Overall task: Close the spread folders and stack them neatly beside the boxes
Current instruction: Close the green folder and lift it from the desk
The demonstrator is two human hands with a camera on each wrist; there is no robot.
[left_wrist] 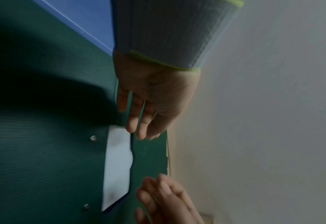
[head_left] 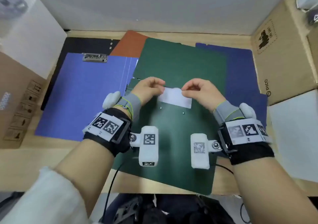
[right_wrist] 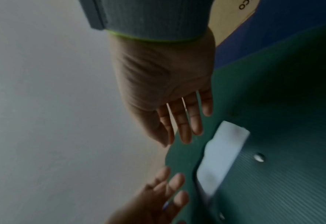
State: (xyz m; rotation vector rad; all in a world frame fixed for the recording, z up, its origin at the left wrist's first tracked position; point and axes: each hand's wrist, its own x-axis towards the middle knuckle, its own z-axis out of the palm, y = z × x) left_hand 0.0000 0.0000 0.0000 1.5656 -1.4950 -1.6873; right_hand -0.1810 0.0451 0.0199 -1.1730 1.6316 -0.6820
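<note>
The green folder (head_left: 179, 134) is seen mid-desk, lying over the blue folders (head_left: 82, 94), between the cardboard boxes (head_left: 282, 55). Its raised far edge, by the white label (head_left: 175, 97), is pinched by the left hand (head_left: 148, 89) and the right hand (head_left: 201, 91), fingers curled on it.

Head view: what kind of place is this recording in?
Probably an office or storeroom desk: a wooden tabletop against a plain wall, spread folders such as the green folder, and cardboard boxes at the sides.
</note>
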